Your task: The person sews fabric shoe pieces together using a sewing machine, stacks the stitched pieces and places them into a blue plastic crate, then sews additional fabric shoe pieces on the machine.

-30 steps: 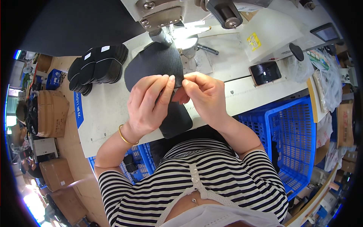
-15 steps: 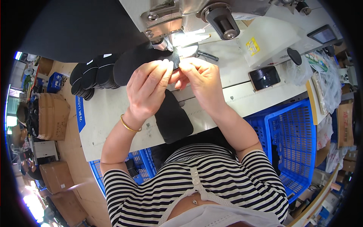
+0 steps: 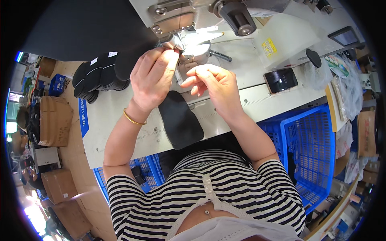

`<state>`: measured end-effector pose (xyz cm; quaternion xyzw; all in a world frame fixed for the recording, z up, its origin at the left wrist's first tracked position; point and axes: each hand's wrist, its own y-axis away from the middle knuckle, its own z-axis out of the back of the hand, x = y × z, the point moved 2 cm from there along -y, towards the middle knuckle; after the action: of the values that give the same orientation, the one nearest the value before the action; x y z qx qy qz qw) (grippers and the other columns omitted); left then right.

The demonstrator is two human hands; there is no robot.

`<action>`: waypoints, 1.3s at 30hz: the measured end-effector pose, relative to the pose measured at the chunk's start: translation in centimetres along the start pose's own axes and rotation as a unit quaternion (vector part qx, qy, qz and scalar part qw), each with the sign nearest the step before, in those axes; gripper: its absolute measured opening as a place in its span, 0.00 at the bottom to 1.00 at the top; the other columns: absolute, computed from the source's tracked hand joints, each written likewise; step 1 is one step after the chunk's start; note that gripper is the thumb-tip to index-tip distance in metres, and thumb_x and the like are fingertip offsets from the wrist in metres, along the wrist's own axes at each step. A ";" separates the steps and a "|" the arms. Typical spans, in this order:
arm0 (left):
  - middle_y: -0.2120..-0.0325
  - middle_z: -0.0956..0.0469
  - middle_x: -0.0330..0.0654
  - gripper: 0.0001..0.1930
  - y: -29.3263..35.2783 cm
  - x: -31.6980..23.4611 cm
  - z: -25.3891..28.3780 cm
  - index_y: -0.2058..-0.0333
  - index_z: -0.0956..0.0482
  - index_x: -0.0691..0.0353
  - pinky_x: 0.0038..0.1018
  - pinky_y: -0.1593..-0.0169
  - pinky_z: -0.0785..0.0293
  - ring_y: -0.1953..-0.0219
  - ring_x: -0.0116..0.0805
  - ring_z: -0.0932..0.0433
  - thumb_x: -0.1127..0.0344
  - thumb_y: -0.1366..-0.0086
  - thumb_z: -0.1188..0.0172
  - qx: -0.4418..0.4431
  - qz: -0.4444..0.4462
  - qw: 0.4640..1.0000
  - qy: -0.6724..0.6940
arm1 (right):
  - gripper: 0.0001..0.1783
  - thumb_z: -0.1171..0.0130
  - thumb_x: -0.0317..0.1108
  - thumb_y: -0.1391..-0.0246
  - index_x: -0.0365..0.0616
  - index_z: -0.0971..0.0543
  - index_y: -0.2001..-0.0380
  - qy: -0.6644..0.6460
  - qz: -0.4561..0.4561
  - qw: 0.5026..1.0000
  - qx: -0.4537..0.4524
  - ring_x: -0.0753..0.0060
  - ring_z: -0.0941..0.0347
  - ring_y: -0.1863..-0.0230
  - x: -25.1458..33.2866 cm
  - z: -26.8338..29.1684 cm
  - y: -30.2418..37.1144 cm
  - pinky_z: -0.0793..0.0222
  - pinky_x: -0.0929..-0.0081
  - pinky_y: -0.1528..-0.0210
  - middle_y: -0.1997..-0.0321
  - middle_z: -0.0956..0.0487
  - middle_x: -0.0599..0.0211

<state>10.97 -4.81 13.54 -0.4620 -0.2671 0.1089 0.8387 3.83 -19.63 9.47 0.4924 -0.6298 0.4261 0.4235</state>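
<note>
My left hand (image 3: 153, 78) is closed in a pinch right beside the metal needle area of a sewing machine (image 3: 173, 26). What its fingertips hold, if anything, is hidden. My right hand (image 3: 215, 86) hovers above the white table, just right of the machine's lit working point, with its fingers loosely bent and apart and nothing in them. Below and between my hands, a flat black rounded fabric piece (image 3: 181, 122) lies at the table's near edge. Left of my left hand, another black rounded piece (image 3: 124, 66) is partly covered by that hand.
Stacks of black rounded pieces (image 3: 94, 78) sit at the table's left. A phone (image 3: 281, 81) lies on the right, with a small dark-handled tool (image 3: 220, 55) by the machine. Blue baskets (image 3: 309, 156) stand below the table. Cardboard boxes (image 3: 54, 120) are on the left.
My hands have parted: the right has let go of the black fabric and drawn back, while the left has shifted slightly up and left. The fabric no longer shows between them.
</note>
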 end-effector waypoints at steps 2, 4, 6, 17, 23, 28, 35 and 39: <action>0.66 0.23 0.43 0.18 0.0 0.3 0.0 0.67 0.19 0.72 0.32 0.61 0.21 0.62 0.39 0.22 0.74 0.63 0.40 0.000 -0.005 1.000 -0.018 | 0.14 0.51 0.34 0.36 0.36 0.20 0.65 0.000 -0.002 1.000 0.006 0.85 0.26 0.76 -0.1 0.1 -0.1 0.32 0.86 0.73 0.71 0.16 0.62; 0.67 0.23 0.43 0.18 -0.3 0.0 0.1 0.66 0.19 0.71 0.31 0.62 0.22 0.63 0.39 0.22 0.75 0.62 0.39 0.009 0.007 1.000 -0.010 | 0.14 0.51 0.34 0.36 0.36 0.20 0.66 0.000 -0.002 1.000 0.012 0.85 0.26 0.76 -0.4 0.0 -0.2 0.32 0.86 0.73 0.72 0.16 0.62; 0.67 0.23 0.42 0.19 -0.4 -0.1 0.0 0.65 0.19 0.70 0.31 0.63 0.22 0.64 0.38 0.22 0.76 0.62 0.39 0.017 0.017 1.000 -0.002 | 0.13 0.51 0.33 0.36 0.36 0.20 0.66 -0.008 -0.011 1.000 0.017 0.85 0.27 0.77 -0.6 -0.1 -0.2 0.33 0.86 0.73 0.72 0.16 0.62; 0.62 0.22 0.44 0.17 0.5 0.5 0.1 0.59 0.20 0.67 0.30 0.62 0.23 0.62 0.40 0.22 0.79 0.51 0.36 0.028 0.089 0.993 0.075 | 0.12 0.49 0.33 0.37 0.37 0.19 0.67 -0.007 -0.013 0.999 0.049 0.86 0.28 0.77 -0.8 -0.4 0.4 0.33 0.86 0.74 0.72 0.16 0.63; 0.47 0.27 0.51 0.28 3.9 3.8 0.5 0.46 0.29 0.71 0.37 0.47 0.26 0.48 0.49 0.25 0.75 0.48 0.37 0.112 0.076 0.989 0.058 | 0.12 0.47 0.34 0.37 0.37 0.19 0.65 0.009 -0.022 0.997 0.069 0.85 0.26 0.74 -0.6 -0.2 1.1 0.32 0.85 0.72 0.70 0.16 0.65; 0.61 0.19 0.47 0.22 3.6 4.1 2.6 0.55 0.21 0.72 0.30 0.62 0.21 0.64 0.40 0.19 0.81 0.54 0.40 0.111 -0.002 0.994 -0.003 | 0.12 0.43 0.35 0.38 0.35 0.20 0.65 0.055 0.017 0.998 0.011 0.86 0.27 0.73 0.0 -2.1 1.1 0.30 0.84 0.70 0.69 0.16 0.67; 0.70 0.27 0.34 0.23 -1.1 -2.4 4.9 0.57 0.17 0.59 0.24 0.77 0.32 0.78 0.26 0.29 0.73 0.58 0.39 0.137 0.072 0.988 0.002 | 0.07 0.47 0.27 0.41 0.34 0.24 0.69 0.072 0.097 0.993 0.014 0.83 0.33 0.78 -1.6 -3.4 1.7 0.35 0.76 0.75 0.81 0.27 0.64; 0.72 0.28 0.34 0.24 -0.7 -2.2 5.0 0.57 0.16 0.58 0.24 0.78 0.33 0.78 0.27 0.30 0.74 0.58 0.38 0.152 0.079 0.985 0.009 | 0.08 0.48 0.30 0.40 0.34 0.24 0.67 0.072 0.067 0.994 0.041 0.79 0.32 0.80 -0.9 -3.7 1.9 0.34 0.76 0.75 0.81 0.27 0.64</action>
<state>6.35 -2.57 15.48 -0.3502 -0.2027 0.2103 0.8900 2.52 -15.55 9.44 0.4344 -0.6112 0.5129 0.4179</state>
